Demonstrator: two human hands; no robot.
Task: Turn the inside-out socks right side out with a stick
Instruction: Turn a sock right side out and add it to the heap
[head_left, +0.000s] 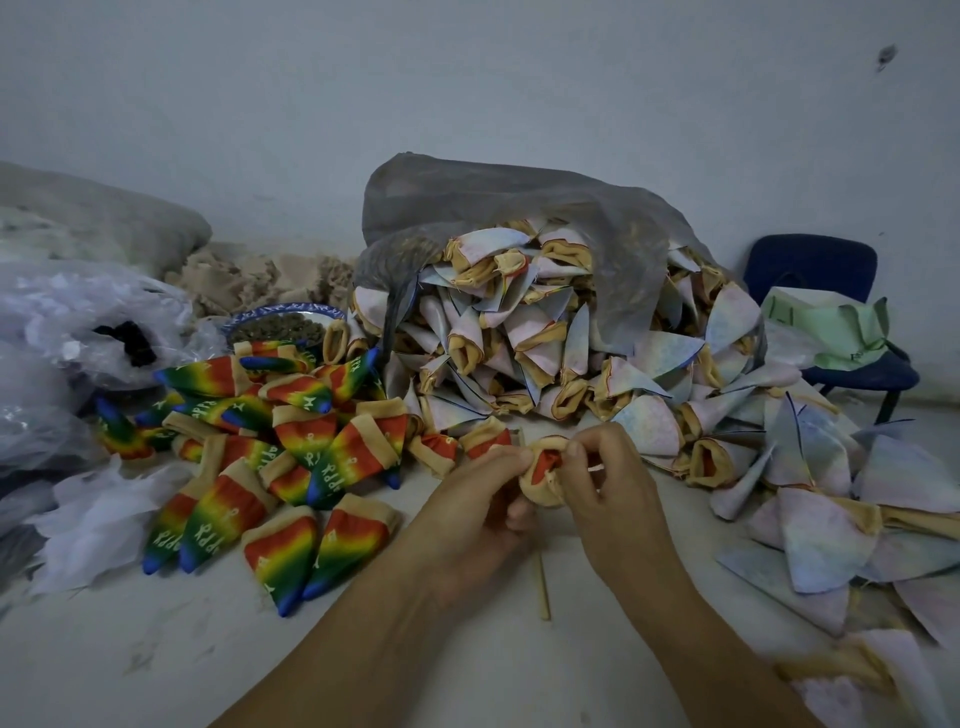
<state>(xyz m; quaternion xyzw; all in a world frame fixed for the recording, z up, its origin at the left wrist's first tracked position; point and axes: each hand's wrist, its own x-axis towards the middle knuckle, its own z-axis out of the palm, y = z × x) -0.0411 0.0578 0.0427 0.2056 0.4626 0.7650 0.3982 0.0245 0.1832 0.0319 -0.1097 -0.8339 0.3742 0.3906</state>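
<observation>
Both my hands hold one bunched sock (543, 475) at the middle of the view, its tan cuff rolled and red fabric showing in the opening. My left hand (483, 499) pinches the cuff's left side and my right hand (608, 478) pinches its right side. A thin wooden stick (543, 584) pokes out below the hands toward me, its upper part hidden by the sock and fingers. A heap of pale inside-out socks (561, 353) spills from a grey bag (498, 202) behind. Rainbow-coloured socks (270, 447), right side out, lie at the left.
More pale socks (831, 519) cover the floor at the right. A blue chair (831, 322) with green cloth stands at the far right. Clear plastic bags (78, 332) pile at the left, with a blue-rimmed bowl (280, 325) behind the rainbow socks. A white wall is behind.
</observation>
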